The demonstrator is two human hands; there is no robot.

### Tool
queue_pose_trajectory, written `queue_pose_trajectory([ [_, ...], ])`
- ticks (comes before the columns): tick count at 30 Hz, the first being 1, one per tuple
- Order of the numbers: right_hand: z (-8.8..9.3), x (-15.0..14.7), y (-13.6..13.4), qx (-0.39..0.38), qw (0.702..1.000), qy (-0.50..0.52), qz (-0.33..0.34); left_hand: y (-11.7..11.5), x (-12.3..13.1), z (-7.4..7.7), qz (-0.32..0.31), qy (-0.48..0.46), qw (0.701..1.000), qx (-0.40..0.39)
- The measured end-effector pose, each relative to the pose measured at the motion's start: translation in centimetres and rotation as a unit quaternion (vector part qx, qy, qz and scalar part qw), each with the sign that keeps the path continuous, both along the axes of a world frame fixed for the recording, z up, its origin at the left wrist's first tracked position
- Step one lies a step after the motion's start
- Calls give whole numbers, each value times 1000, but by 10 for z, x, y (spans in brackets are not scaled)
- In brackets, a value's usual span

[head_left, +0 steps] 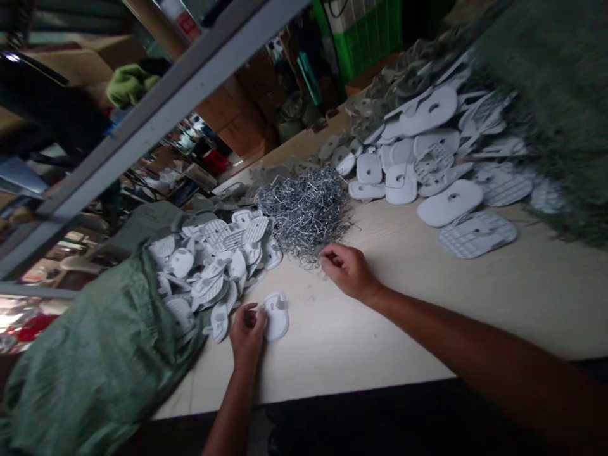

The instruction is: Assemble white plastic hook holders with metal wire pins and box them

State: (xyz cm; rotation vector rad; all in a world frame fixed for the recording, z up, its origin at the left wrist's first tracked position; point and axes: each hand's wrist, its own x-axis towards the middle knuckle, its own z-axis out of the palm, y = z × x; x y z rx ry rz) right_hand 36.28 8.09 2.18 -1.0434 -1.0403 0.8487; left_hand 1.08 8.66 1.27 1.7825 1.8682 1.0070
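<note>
1. The left hand point(247, 337) is closed in a soft pinch around the side of a white plastic plate point(277, 316). The plate is still down on the desk point(389, 329), close to the front edge and left of the middle.
2. The right hand point(348, 271) is curled, with the fingertips point(325, 258) at the edge of a heap of thin metal wire clips point(304, 212). It may have a clip between its fingers, but I cannot tell, since a clip would be so small.
3. The wire clips lie in a messy, tangled heap near the middle of the desk, toward the back edge.
4. The white plastic plate looks light and a bit stiff. It has smooth sides, so it may slide a little. Its rim looks like the best place to hold it.
5. The wire clips look thin and light. They seem to hook into each other, so one clip may pull others with it. It looks best to pick one up by its end with the fingertips.
6. A green woven sack point(104, 361) lies at the left end of the desk, with a pile of small white plates point(213, 266) spilling from its mouth.
7. A big heap of larger white plates point(451, 145) lies at the far right of the desk, and a green crate point(365, 31) stands past the back edge.
</note>
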Motion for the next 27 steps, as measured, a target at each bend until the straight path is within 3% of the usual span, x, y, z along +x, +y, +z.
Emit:
queue_pose_trajectory([
  [4,-6,14,2,-34,996,16,-80,0,2,0,-4,11,1000,-2],
  [8,-13,18,3,-37,998,-29,-31,-1,6,1,-1,20,1000,-2],
  [11,-13,15,0,-38,997,-12,-63,-2,7,3,-3,26,1000,-3],
  [15,-11,15,-2,-43,998,-41,-9,-3,7,2,-3,27,1000,-2],
  [19,-9,19,-1,-80,996,3,-31,-4,7,1,-9,26,1000,0],
  [23,-8,17,-3,-121,991,-21,53,-5,6,1,-15,30,999,1],
  [27,-8,11,-6,-140,988,-14,60,-5,4,-1,-28,23,999,0],
])
